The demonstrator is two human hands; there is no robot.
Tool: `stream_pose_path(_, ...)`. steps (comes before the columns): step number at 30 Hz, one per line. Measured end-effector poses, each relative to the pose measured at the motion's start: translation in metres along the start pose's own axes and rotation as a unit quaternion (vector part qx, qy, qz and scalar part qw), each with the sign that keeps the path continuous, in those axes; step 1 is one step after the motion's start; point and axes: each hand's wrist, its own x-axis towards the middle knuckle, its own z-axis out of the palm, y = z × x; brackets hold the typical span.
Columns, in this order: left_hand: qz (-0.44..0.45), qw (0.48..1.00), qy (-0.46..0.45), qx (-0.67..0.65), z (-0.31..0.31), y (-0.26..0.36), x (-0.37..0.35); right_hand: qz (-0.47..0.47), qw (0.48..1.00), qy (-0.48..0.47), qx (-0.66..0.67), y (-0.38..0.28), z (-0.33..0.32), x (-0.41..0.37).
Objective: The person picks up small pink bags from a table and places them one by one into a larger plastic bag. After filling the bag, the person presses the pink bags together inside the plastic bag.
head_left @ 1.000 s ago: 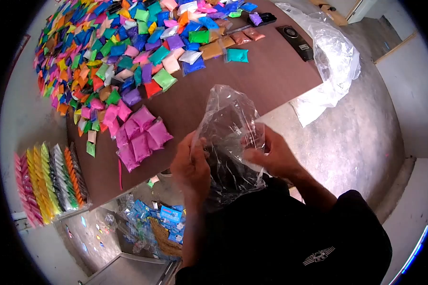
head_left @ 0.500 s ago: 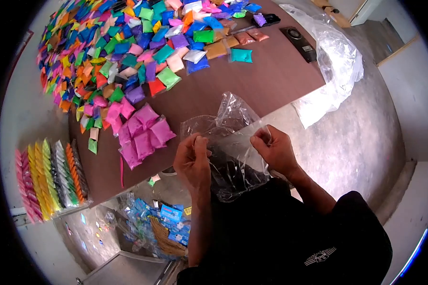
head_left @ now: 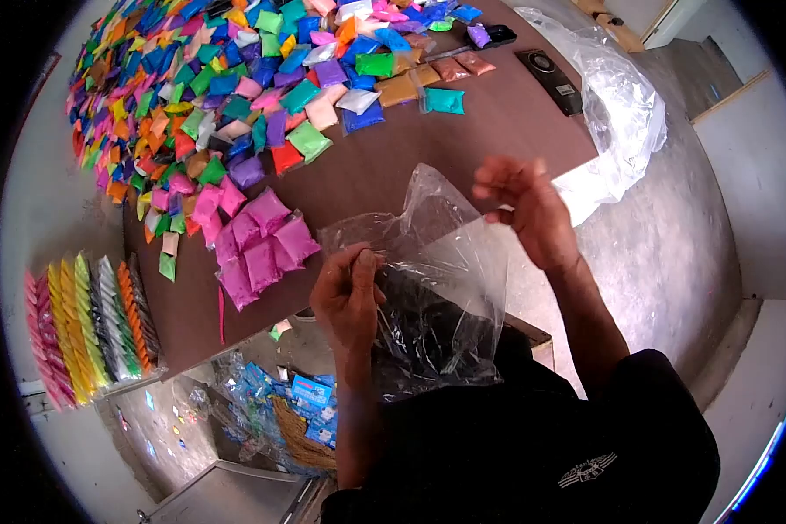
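My left hand [head_left: 348, 293] is closed, pinching the left edge of a large clear plastic bag [head_left: 450, 284] that hangs in front of my body. Apart from the bag, my right hand [head_left: 528, 210] is raised to its right above the table's edge, fingers spread and a little blurred, holding nothing. Several pink packets [head_left: 260, 253] lie together on the brown table, left of my left hand. Beyond them spreads a big heap of small packets [head_left: 227, 105] in many colours.
The brown table [head_left: 498, 122] bears a black scale-like device [head_left: 550, 79] near its right corner. Clear plastic sheeting [head_left: 624, 113] drapes beside that corner. Twisted coloured packs [head_left: 87, 323] stand at the table's left end. Blue packaging [head_left: 314, 397] and a straw broom [head_left: 301, 437] lie below.
My right hand has let go of the clear bag and moved up and to the right, its fingers spreading. The bag hangs more openly from my left hand, which has shifted slightly left.
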Motion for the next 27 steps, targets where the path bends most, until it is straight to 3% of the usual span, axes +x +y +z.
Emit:
stream_pose_path(3,-0.029,1.000,-0.002,0.000,0.005,-0.002,-0.006,0.043,0.997,-0.061,-0.010,0.033,0.011,0.000)
stream_pose_path(7,-0.016,0.998,-0.029,0.052,0.006,-0.008,-0.012,0.081,0.994,-0.055,0.039,0.019,0.042,-0.009)
stream_pose_path(8,-0.001,0.997,-0.032,0.076,0.006,-0.011,-0.012,0.059,0.988,-0.089,0.114,0.032,0.033,-0.003)
stream_pose_path(11,0.015,0.994,-0.041,0.096,0.005,-0.015,-0.009,0.045,0.986,-0.120,0.110,0.040,0.030,0.003)
stream_pose_path(13,0.016,0.995,-0.045,0.092,0.005,-0.015,-0.008,0.048,0.983,-0.114,0.136,0.038,0.022,0.006)
stream_pose_path(15,-0.038,0.997,-0.021,0.069,0.004,-0.010,-0.007,0.050,0.979,-0.109,0.162,0.041,0.014,0.011)
stream_pose_path(18,-0.079,0.996,-0.006,0.034,-0.008,-0.005,-0.002,-0.016,0.982,-0.049,0.184,0.047,0.008,0.014)
stream_pose_path(25,-0.043,0.997,0.016,0.066,-0.018,-0.002,0.002,0.000,0.984,-0.059,0.167,0.048,0.003,0.014)
stream_pose_path(27,-0.020,0.993,0.020,0.115,-0.020,-0.004,0.006,0.002,0.991,-0.015,0.135,0.045,0.007,0.015)
